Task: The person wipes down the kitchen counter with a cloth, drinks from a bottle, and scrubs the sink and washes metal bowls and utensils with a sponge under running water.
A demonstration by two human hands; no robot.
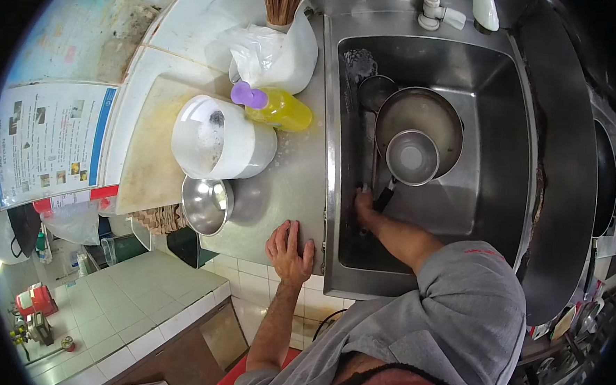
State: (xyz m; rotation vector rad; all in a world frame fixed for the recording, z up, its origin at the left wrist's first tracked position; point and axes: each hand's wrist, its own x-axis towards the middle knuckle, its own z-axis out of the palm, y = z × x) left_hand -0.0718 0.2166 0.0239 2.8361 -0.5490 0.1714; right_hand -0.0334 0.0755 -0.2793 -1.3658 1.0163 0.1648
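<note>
My left hand [291, 253] rests flat on the steel counter [280, 198], fingers spread, holding nothing. Down in the sink [460, 207], my right hand [365, 204] is closed at the left side, where the long handle of a ladle [377, 94] runs into its fingers. The grip itself is partly hidden. Beside that hand lies the black handle of a small saucepan [412, 157]. This saucepan sits on a larger round pan [423, 115] that seems to hold cloudy water. Suds [360, 64] cling to the sink's far left corner.
Left of the sink stand a white tub [258, 148] with suds, a yellow soap bottle [289, 111] with a purple top, and a steel bowl [207, 207]. Behind them, a white container [301, 56] holds a plastic bag and a stick brush [283, 3]. A tap [431, 18] rises behind the sink.
</note>
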